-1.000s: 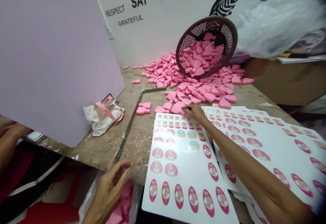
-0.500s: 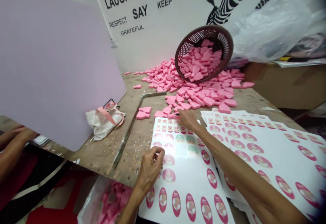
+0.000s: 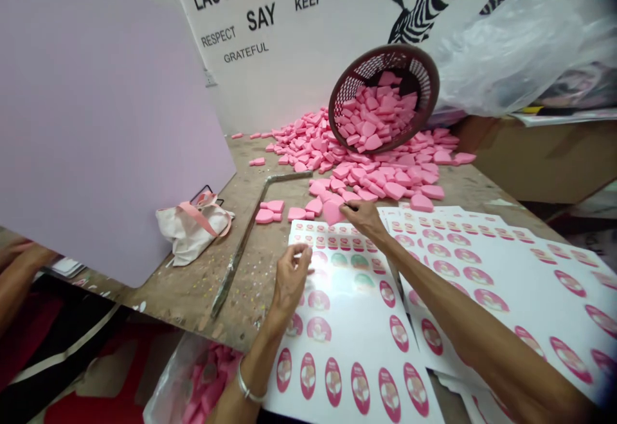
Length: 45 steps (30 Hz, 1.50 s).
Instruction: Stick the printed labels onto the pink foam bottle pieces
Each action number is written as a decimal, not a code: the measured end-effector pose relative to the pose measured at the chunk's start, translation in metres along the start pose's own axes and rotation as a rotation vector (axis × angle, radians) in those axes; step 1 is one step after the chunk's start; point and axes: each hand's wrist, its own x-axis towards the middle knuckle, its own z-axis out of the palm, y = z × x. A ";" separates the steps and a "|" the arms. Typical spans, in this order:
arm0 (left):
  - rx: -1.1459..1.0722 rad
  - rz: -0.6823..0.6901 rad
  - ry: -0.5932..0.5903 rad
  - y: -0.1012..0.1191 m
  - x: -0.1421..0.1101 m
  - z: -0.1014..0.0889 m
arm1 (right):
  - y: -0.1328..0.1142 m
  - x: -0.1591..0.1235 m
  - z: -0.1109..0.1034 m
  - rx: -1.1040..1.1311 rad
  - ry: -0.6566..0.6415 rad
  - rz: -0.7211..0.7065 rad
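Observation:
A pink bottle-shaped piece (image 3: 332, 211) is pinched at its narrow end by my right hand (image 3: 362, 217), above the far edge of the sticker sheet. Something small and dark shows at those fingertips, too small to name. My left hand (image 3: 290, 276) hovers over the left side of the sticker sheet (image 3: 357, 340), fingers loosely bent and thumb apart, with nothing visible in them. Printed on the sheet are pink ovals, half-round labels and small labels; a few greenish patches show among them.
A tilted brown basket (image 3: 429, 106) spills pink pieces (image 3: 366, 180) over the table. More sticker sheets (image 3: 482, 282) lie right. At left are a metal bar (image 3: 241, 250), cloth bag (image 3: 193, 228), lilac board (image 3: 110, 122) and another person's arm (image 3: 24, 270). Below hangs a bag of pink pieces (image 3: 207, 379).
My right hand has lifted a pink piece from the pile's front edge. My left hand has moved up the sheet and its fingers have loosened. The view has shifted slightly.

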 end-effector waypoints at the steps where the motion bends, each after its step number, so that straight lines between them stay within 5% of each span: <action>1: -0.079 -0.031 -0.012 -0.001 0.002 0.007 | -0.004 -0.015 -0.001 0.046 -0.036 -0.007; 5: -0.226 -0.104 -0.139 -0.007 -0.005 0.032 | -0.015 -0.084 -0.008 0.343 -0.221 -0.060; 8: -0.154 -0.144 -0.137 -0.012 -0.023 0.037 | -0.001 -0.118 -0.016 0.382 -0.100 0.018; 11: -0.140 -0.253 -0.133 -0.014 -0.040 0.034 | 0.026 -0.132 -0.018 0.071 0.060 0.010; 15: -0.092 -0.334 -0.158 -0.017 -0.050 0.036 | 0.046 -0.140 -0.008 -0.185 0.130 -0.125; 20: -0.063 -0.267 -0.255 -0.026 -0.048 0.050 | 0.047 -0.146 0.001 -0.278 0.211 -0.166; 29: 0.021 -0.176 -0.278 -0.035 -0.045 0.056 | 0.051 -0.138 0.001 -0.131 0.140 -0.106; 35: 0.030 -0.136 -0.259 -0.036 -0.046 0.054 | 0.042 -0.140 0.001 -0.115 0.232 -0.151; 40: 0.022 -0.116 -0.231 -0.038 -0.048 0.054 | 0.038 -0.145 -0.018 0.276 0.232 0.082; 45: 0.009 -0.131 -0.196 -0.041 -0.049 0.052 | 0.037 -0.146 -0.015 -0.045 0.213 -0.027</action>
